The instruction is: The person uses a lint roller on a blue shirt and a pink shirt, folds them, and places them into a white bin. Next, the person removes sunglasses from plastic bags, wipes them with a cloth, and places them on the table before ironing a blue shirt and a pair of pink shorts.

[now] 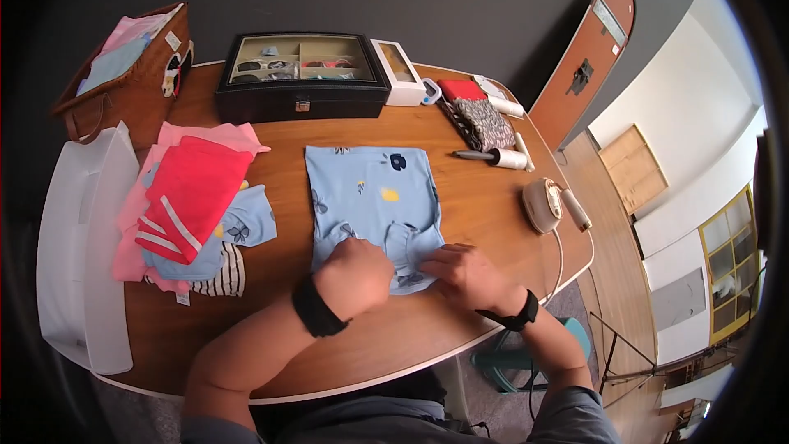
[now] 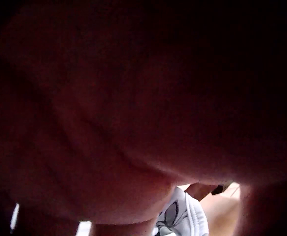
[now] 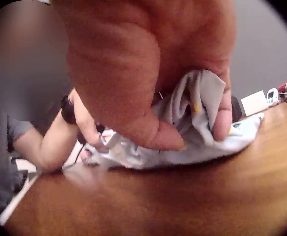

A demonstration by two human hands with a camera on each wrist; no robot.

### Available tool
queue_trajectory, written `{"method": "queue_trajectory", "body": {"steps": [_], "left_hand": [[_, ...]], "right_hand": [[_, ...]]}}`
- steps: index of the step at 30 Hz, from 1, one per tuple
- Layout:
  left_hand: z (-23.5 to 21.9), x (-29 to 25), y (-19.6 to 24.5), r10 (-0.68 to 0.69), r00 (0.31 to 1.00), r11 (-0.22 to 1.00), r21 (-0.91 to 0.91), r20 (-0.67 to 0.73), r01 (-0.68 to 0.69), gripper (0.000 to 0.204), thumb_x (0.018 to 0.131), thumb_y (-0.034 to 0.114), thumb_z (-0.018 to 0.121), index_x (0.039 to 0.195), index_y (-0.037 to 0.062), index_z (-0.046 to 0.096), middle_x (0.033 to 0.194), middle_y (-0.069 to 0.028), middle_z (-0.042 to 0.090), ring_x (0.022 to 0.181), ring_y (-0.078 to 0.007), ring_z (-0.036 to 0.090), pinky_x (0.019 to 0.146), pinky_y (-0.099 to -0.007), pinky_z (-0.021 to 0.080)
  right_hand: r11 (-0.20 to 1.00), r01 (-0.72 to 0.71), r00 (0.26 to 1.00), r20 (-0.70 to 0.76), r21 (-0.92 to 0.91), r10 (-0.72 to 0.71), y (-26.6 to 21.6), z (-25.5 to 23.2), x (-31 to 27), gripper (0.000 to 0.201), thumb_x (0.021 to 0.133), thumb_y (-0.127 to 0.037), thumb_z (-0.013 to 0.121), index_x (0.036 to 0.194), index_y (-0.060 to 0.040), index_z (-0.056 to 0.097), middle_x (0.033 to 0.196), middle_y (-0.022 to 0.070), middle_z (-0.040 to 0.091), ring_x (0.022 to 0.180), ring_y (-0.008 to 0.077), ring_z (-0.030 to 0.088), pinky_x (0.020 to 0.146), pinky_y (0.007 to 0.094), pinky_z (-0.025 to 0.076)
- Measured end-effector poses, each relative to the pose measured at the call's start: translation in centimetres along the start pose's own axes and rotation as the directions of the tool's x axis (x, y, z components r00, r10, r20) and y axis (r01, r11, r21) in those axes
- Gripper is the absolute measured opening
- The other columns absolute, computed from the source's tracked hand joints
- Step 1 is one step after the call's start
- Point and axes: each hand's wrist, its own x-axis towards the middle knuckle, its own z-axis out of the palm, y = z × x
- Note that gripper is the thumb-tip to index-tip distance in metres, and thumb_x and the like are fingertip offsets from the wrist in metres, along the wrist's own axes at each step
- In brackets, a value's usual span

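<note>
A light blue shirt (image 1: pixel 374 189) with dark flower prints and a yellow patch lies on the wooden table, its sleeves turned in over the body. My left hand (image 1: pixel 355 275) has its fingers curled at the near left part of the shirt; in the left wrist view the palm fills most of the picture and a bit of printed cloth (image 2: pixel 183 214) shows below it. At the near right edge, my right hand (image 1: pixel 470 278) pinches the fabric. The right wrist view shows bunched cloth (image 3: pixel 197 98) between thumb and fingers.
Left of the shirt lies a pile of folded clothes (image 1: pixel 197 189), beside a white plastic bin (image 1: pixel 86 255) and a brown basket (image 1: pixel 123 94). A black glasses case (image 1: pixel 304 103) stands behind. To the right are a lint roller (image 1: pixel 505 159) and a small corded iron (image 1: pixel 542 205).
</note>
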Motion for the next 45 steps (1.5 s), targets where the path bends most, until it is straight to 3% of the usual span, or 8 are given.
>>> {"method": "queue_trajectory", "body": {"steps": [6,9,11,14,19,38,41,45], "left_hand": [[-4.7,-0.6,-7.3,0.361,0.933,0.786,-0.538,0.000,-0.305,0.021,0.074,0.018,0.059,0.084,-0.0006,0.062,0.072,-0.0180,0.063,0.063,-0.0370,0.059,0.058,-0.0455,0.044],[-4.9,-0.5,-10.0,0.196,0.948,0.648,-0.692,-0.251,-0.317,0.021,0.080,0.019,0.060,0.087,-0.0005,0.061,0.072,-0.0188,0.064,0.061,-0.0374,0.055,0.058,-0.0445,0.043],[-4.5,0.2,-11.2,-0.296,0.909,0.568,-0.819,-0.292,-0.079,0.026,0.088,0.028,0.060,0.092,0.0015,0.061,0.075,-0.0192,0.065,0.067,-0.0379,0.060,0.062,-0.0457,0.046],[-1.2,2.0,-12.3,-0.474,0.782,0.791,-0.585,-0.404,0.177,0.034,0.091,0.035,0.062,0.095,0.0014,0.062,0.077,-0.0195,0.067,0.073,-0.0389,0.064,0.066,-0.0489,0.048],[0.3,2.7,-12.6,-0.465,0.877,0.751,-0.578,-0.118,0.320,0.053,0.088,0.034,0.066,0.122,-0.0043,0.052,0.127,-0.0243,0.056,0.123,-0.0388,0.050,0.101,-0.0450,0.042],[0.5,4.3,-12.7,-0.469,0.755,0.698,-0.716,-0.458,-0.001,0.032,0.072,-0.007,0.069,0.103,-0.0003,0.065,0.092,-0.0147,0.066,0.088,-0.0325,0.063,0.079,-0.0391,0.051],[1.6,4.9,-12.7,-0.469,0.712,0.640,-0.757,-0.522,-0.133,0.033,0.072,-0.003,0.073,0.104,0.0011,0.065,0.090,-0.0146,0.065,0.087,-0.0337,0.063,0.078,-0.0401,0.051],[3.4,5.4,-11.7,-0.426,0.804,0.821,-0.551,-0.414,0.151,0.039,0.074,0.010,0.077,0.109,0.0006,0.064,0.102,-0.0168,0.063,0.103,-0.0367,0.058,0.089,-0.0433,0.047]], "right_hand": [[0.894,-0.154,0.988,0.049,0.420,0.147,1.1,-7.0,1.6,0.029,0.073,0.001,0.061,0.101,-0.0002,0.068,0.085,0.0168,0.068,0.075,0.0331,0.065,0.068,0.0372,0.053],[0.772,-0.205,0.967,0.003,0.601,0.254,4.4,-7.7,3.1,0.031,0.076,0.003,0.062,0.106,0.0018,0.067,0.077,0.0105,0.067,0.071,0.0124,0.063,0.066,0.0290,0.051],[0.745,-0.253,0.914,-0.100,0.617,0.393,6.2,-7.5,5.2,0.034,0.080,-0.003,0.069,0.113,0.0039,0.064,0.081,0.0057,0.066,0.076,0.0079,0.061,0.067,0.0268,0.051],[0.791,-0.253,0.862,-0.242,0.557,0.446,10.6,-3.4,7.3,0.042,0.083,-0.010,0.075,0.118,0.0077,0.060,0.086,0.0069,0.069,0.079,0.0109,0.065,0.070,0.0277,0.053],[0.811,-0.360,0.773,-0.339,0.462,0.536,10.7,1.7,7.4,0.042,0.082,-0.020,0.077,0.112,0.0059,0.063,0.089,0.0176,0.070,0.079,0.0239,0.069,0.071,0.0336,0.055],[0.858,-0.174,0.690,-0.562,0.483,0.456,7.3,-0.5,6.0,0.025,0.074,-0.002,0.065,0.099,0.0000,0.071,0.088,0.0206,0.065,0.074,0.0359,0.065,0.066,0.0398,0.051],[0.821,-0.398,0.778,-0.323,0.409,0.538,7.2,-1.5,4.5,0.024,0.075,-0.013,0.070,0.095,0.0002,0.072,0.080,0.0219,0.064,0.075,0.0357,0.065,0.067,0.0406,0.052],[0.775,-0.579,0.749,-0.210,0.254,0.629,8.8,0.2,5.1,0.029,0.076,-0.021,0.075,0.097,-0.0015,0.072,0.086,0.0211,0.066,0.081,0.0361,0.066,0.071,0.0418,0.052]]}}
